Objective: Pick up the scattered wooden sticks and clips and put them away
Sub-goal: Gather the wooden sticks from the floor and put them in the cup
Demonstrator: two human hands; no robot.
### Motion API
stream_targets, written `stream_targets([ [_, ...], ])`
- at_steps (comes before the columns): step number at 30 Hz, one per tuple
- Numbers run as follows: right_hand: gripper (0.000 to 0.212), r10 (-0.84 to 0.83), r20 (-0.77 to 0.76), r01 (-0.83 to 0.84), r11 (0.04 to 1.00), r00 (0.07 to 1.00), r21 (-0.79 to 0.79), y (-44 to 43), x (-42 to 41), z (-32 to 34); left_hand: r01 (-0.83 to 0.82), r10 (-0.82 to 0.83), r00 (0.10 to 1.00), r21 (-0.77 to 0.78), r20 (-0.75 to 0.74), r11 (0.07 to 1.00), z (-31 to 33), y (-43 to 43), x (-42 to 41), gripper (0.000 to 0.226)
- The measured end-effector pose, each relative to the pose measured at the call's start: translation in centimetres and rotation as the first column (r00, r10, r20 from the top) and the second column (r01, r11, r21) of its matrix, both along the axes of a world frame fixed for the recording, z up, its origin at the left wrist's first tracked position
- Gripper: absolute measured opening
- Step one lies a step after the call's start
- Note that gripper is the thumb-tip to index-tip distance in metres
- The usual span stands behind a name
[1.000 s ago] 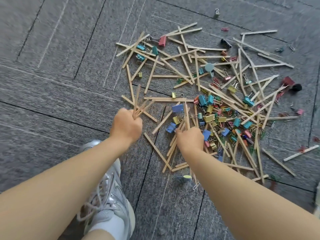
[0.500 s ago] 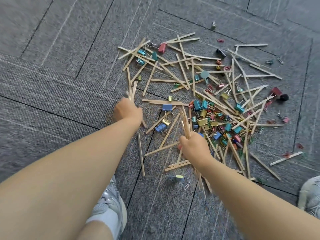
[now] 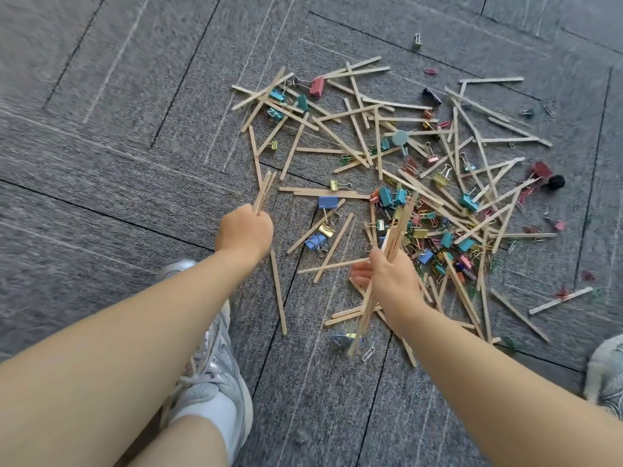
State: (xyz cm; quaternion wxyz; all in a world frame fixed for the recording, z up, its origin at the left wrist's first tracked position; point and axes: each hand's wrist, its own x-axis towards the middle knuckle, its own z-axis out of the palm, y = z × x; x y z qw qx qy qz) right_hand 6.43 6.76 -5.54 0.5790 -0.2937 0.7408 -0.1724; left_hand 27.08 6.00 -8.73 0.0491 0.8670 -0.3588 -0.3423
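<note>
A pile of flat wooden sticks (image 3: pixel 357 129) and coloured binder clips (image 3: pixel 424 230) lies spread over the grey carpet (image 3: pixel 101 163). My left hand (image 3: pixel 244 230) is closed around a small bundle of sticks (image 3: pixel 264 192) that point up and away, at the pile's left edge. My right hand (image 3: pixel 391 281) grips a thicker bundle of sticks (image 3: pixel 397 227), lifted above the pile's near side, with their lower ends hanging below the fist. A single stick (image 3: pixel 278 291) lies between the two hands.
A silver sneaker with a white sock (image 3: pixel 209 375) stands under my left forearm. Another shoe (image 3: pixel 606 375) shows at the right edge. Stray clips (image 3: pixel 417 42) and a black round piece (image 3: pixel 555 182) lie at the pile's far and right fringes.
Both hands have risen from the floor with their bundles. The right hand's bundle has grown and now tilts up to the right. The view has shifted slightly.
</note>
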Motion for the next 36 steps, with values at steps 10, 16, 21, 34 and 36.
stream_targets([
  [10, 0.016, -0.072, -0.194, 0.068, 0.997, 0.978, -0.031, -2.1, 2.5, -1.2, 0.098, -0.098, 0.995, -0.004, 0.000, 0.995, -0.3, 0.6, -0.4, 0.032],
  [16, 0.029, 0.360, -0.338, -0.280, 0.923, 0.870, 0.263, -2.4, 4.7, -3.5, 0.300, -0.298, 0.954, 0.134, -0.035, 0.944, -0.6, 4.5, -1.8, 0.035],
  [21, 0.043, 0.336, -0.444, -0.280, 0.941, 0.831, 0.188, -2.2, 5.1, -4.9, 0.417, -0.418, 0.908, 0.102, -0.017, 0.903, -0.4, 3.6, -2.6, 0.009],
  [34, 0.015, 0.200, -0.253, -0.179, 0.978, 0.947, 0.104, 0.3, -1.3, -1.0, 0.262, -0.266, 0.963, -0.086, -0.036, 0.961, -0.8, -0.2, -4.8, 0.028],
  [36, 0.017, 0.195, -0.284, -0.185, 0.981, 0.939, 0.062, 1.0, -2.8, -0.7, 0.251, -0.251, 0.968, -0.011, -0.004, 0.968, -1.1, -0.5, -5.8, 0.039],
])
